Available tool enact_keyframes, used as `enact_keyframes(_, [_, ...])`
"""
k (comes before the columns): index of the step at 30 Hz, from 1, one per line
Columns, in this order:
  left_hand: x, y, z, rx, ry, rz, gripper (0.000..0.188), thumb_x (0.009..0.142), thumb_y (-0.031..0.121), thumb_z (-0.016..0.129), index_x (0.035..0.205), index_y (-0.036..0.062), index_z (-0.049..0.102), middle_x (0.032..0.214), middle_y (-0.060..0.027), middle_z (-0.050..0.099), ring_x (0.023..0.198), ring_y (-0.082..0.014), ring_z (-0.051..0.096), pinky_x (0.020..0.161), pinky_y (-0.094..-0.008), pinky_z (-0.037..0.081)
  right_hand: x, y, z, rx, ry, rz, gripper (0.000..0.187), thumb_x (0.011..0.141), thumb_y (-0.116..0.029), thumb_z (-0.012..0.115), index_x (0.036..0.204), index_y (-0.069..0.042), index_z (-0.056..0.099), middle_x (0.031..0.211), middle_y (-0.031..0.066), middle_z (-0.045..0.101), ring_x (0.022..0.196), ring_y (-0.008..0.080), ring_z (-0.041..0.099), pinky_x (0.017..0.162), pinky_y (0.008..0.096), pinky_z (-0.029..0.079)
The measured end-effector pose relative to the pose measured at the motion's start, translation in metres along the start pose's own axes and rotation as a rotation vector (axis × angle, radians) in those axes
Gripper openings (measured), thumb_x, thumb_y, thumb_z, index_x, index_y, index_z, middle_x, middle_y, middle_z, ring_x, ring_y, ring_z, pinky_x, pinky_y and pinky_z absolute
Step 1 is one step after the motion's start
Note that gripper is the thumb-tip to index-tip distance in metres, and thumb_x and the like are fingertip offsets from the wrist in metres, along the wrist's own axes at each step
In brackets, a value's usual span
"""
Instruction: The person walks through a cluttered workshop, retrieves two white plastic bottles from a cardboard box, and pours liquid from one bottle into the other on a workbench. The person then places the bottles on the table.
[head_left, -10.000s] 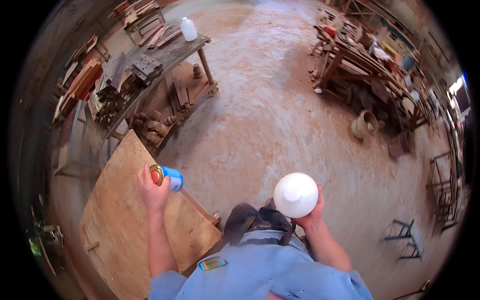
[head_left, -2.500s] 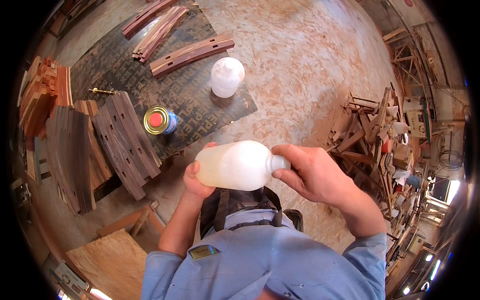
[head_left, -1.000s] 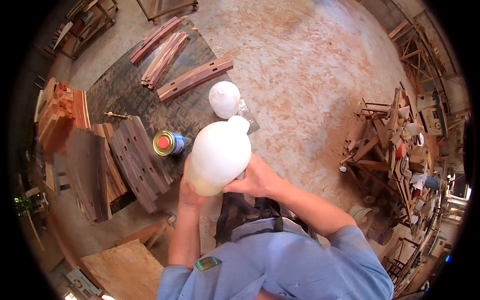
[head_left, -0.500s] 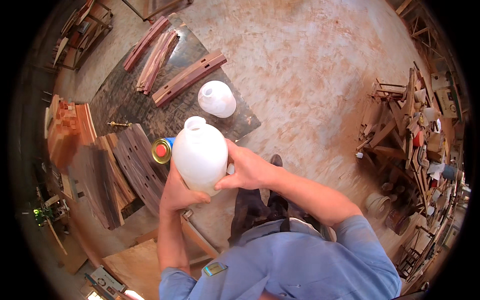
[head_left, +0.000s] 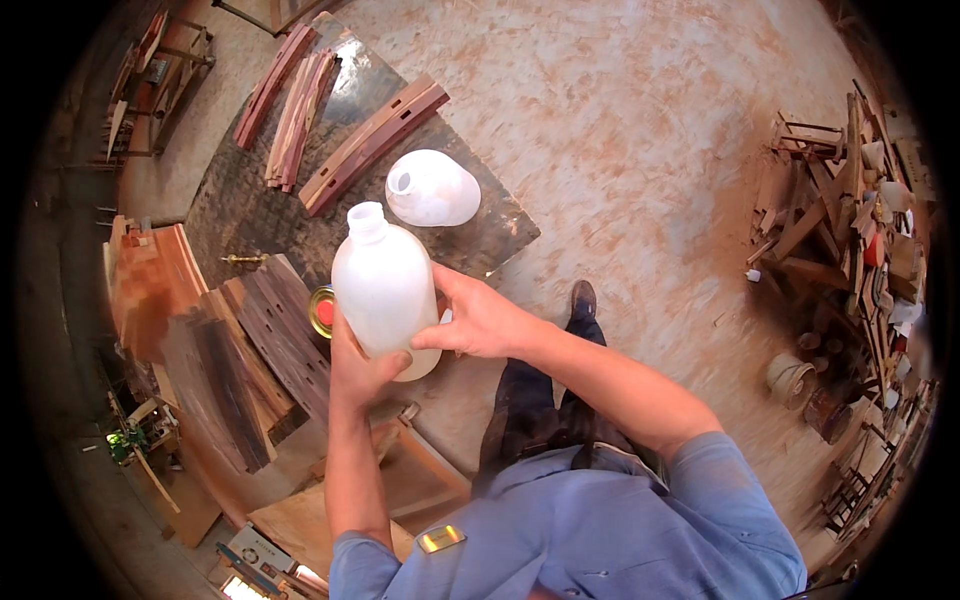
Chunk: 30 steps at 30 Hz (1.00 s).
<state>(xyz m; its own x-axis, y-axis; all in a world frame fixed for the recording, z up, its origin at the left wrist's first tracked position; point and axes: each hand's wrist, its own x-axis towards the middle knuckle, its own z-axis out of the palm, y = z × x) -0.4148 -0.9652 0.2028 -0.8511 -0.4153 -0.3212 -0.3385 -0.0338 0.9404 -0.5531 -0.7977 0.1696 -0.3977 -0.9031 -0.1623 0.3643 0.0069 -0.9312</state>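
Note:
Between my two hands is a white translucent plastic bottle (head_left: 380, 280), its uncapped neck tilted toward the dark table. My left hand (head_left: 358, 365) wraps the bottle's left side, with the thumb across the lower part. On the other side my right hand (head_left: 470, 315) grips it, fingers partly hidden behind it. Just past it, a second white plastic bottle (head_left: 440, 190) with an open mouth stands on the dark tabletop (head_left: 500, 235). A tin can with a red cap (head_left: 322, 312) is partly covered by the held bottle.
Curved wooden pieces with slots (head_left: 375, 145) lie on the dark tabletop. Stacked dark slats (head_left: 285, 320) and reddish boards (head_left: 160, 280) are at the left. A wooden frame (head_left: 430, 470) is near my left forearm. Scrap wood (head_left: 810, 215) and a bucket (head_left: 790, 380) are at the right.
The held bottle has tipped so more of its side shows, and it hides more of the tin can. My view has shifted slightly; both hands keep their hold.

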Motion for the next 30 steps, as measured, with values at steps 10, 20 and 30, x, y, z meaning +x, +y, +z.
enact_keyframes(10, [0.015,0.004,-0.006,0.081,-0.039,0.004,0.104,0.065,0.042,0.092,0.145,0.0000,0.040,0.132,-0.0121,0.057,0.120,-0.0231,0.059,0.101,-0.0403,0.049,0.010,0.014,-0.001,0.157,0.011,0.118,0.091,0.082,-0.022,0.080,0.156,0.000,0.031,0.123,0.0186,0.065,0.078,0.0184,0.067,0.057,0.0316,0.058])
enact_keyframes(20, [0.019,0.013,-0.008,0.107,-0.037,-0.052,0.102,0.067,0.043,0.090,0.145,-0.0010,0.042,0.130,-0.0124,0.059,0.118,-0.0225,0.060,0.099,-0.0388,0.049,0.016,0.027,0.005,0.226,0.025,0.147,0.089,0.084,-0.025,0.079,0.154,0.002,0.033,0.121,0.0190,0.065,0.078,0.0191,0.067,0.051,0.0315,0.056])
enact_keyframes(30, [0.020,0.020,-0.008,0.158,-0.034,-0.081,0.103,0.065,0.046,0.089,0.144,-0.0028,0.043,0.129,-0.0126,0.059,0.117,-0.0221,0.060,0.099,-0.0385,0.049,0.018,0.034,0.008,0.282,0.021,0.136,0.088,0.084,-0.027,0.079,0.153,0.003,0.033,0.116,0.0191,0.067,0.069,0.0189,0.066,0.050,0.0302,0.055])
